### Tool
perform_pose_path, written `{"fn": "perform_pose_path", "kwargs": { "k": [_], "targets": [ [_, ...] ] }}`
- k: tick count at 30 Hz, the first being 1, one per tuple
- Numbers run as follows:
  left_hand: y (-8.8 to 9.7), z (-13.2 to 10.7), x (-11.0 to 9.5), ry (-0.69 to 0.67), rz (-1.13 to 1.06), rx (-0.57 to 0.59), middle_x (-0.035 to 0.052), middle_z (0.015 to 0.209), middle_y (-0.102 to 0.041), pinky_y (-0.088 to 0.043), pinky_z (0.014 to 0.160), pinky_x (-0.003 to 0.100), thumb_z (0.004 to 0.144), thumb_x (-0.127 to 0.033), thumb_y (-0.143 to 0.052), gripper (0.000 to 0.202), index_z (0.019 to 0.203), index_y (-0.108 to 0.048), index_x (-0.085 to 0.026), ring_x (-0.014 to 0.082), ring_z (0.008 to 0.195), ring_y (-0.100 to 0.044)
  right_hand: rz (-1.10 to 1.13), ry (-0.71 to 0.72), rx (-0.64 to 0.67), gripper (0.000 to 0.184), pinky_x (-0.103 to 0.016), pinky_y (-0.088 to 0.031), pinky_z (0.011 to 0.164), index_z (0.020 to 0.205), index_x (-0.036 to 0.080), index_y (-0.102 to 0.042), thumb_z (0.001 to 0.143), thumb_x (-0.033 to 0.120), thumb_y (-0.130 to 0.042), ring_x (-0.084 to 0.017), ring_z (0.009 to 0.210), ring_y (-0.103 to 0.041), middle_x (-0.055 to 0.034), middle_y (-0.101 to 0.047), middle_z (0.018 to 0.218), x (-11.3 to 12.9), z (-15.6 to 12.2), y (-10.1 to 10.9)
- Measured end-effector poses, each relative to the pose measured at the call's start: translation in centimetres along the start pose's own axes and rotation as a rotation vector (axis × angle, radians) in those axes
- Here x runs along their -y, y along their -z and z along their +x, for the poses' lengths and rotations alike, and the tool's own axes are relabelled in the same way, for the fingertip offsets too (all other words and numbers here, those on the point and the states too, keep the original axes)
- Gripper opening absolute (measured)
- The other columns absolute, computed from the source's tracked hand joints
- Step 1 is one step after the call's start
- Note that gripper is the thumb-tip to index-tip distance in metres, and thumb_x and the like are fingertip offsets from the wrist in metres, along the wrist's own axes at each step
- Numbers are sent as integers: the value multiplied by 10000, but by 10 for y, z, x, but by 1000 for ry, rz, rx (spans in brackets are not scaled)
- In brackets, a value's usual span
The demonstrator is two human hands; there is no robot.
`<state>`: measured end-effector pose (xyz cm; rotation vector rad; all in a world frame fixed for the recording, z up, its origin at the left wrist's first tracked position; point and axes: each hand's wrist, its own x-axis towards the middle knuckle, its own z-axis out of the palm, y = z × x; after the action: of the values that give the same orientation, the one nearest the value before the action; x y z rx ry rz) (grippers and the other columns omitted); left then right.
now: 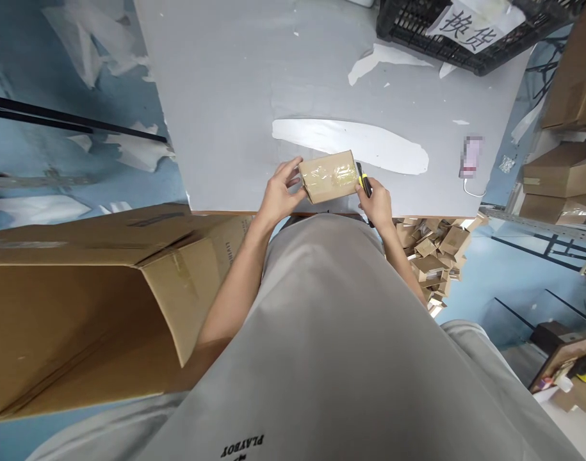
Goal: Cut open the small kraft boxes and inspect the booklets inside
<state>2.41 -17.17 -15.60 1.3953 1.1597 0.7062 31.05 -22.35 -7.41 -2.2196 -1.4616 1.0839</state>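
A small brown cardboard box, with clear tape across its face, is held slightly tilted above the near edge of the grey table. My left hand grips its left end, thumb below and fingers above. At the box's right end is my right hand, closed around a black and yellow box cutter. The cutter points up and away from me, close to the box's right side. Whether that hand also presses on the box I cannot tell for sure. Just beyond lies a long strip of white paper.
A black plastic crate with a paper label stands at the back right. A blurred pinkish item with a cord lies near the right edge. A large open carton is at my left; cardboard scraps heap below right.
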Motion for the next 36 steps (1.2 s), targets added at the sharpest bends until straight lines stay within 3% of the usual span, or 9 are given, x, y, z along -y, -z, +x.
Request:
{"fn": "perform_pose_path", "kwargs": {
  "k": [5, 10, 14, 17, 24, 31, 36],
  "targets": [
    [-2, -3, -5, -27, 90, -5, 145, 1749, -564, -513, 1336, 612, 1004, -538, -770, 798, 1733, -536, -315, 387, 1587, -615, 50, -12, 8, 397, -380, -611, 944, 1213, 218, -738, 1148, 572, -568, -302, 985, -816, -114, -834, 1096, -2, -1, 0],
    [-21, 7, -36, -171, 350, -32, 70, 1874, -434, -297, 1444, 692, 1037, -618, -740, 722, 1698, -568, -383, 406, 1768, -344, 95, -6, -34, 456, -370, -616, 952, 1235, 230, -727, 1174, 611, -484, -284, 971, -819, -109, -838, 1118, -2, -6, 1],
    [-49, 20, -65, -278, 468, 113, 34, 1823, -518, -175, 1458, 751, 1069, -622, -673, 572, 1588, -672, -381, 420, 1800, -252, 125, 39, -28, 517, -371, -622, 996, 1290, 241, -730, 1193, 643, -419, -290, 1056, -821, -107, -842, 1166, 1, -9, 4],
    [-61, 26, -76, -270, 452, 189, 48, 1723, -629, -126, 1471, 743, 1087, -622, -632, 501, 1503, -729, -360, 420, 1790, -285, 119, 66, -7, 538, -398, -615, 1062, 1391, 241, -724, 1193, 645, -427, -312, 1170, -807, -128, -834, 1285, 7, -10, 7],
    [-61, 30, -73, -251, 342, 188, 72, 1611, -706, -121, 1463, 774, 1062, -626, -667, 420, 1350, -791, -345, 451, 1760, -347, -71, 63, 43, 469, -434, -566, 1174, 1519, 218, -692, 1198, 455, -446, -345, 1341, -737, -170, -792, 1415, 23, -8, 12],
    [-59, 35, -70, -276, 347, 220, 77, 1592, -708, -130, 1460, 772, 1064, -574, -667, 376, 1334, -797, -348, 449, 1753, -363, -156, 42, 41, 427, -423, -571, 1146, 1508, 225, -696, 1200, 404, -461, -347, 1308, -737, -161, -798, 1363, 29, -10, 11],
    [-61, 37, -64, -287, 330, 223, 78, 1581, -712, -127, 1463, 759, 1056, -556, -674, 368, 1336, -799, -352, 438, 1749, -376, -286, -37, 64, 391, -486, -574, 1111, 1441, 162, -686, 1185, 282, -416, -379, 1215, -758, -208, -782, 1312, 45, -9, 8]
  ]
}}
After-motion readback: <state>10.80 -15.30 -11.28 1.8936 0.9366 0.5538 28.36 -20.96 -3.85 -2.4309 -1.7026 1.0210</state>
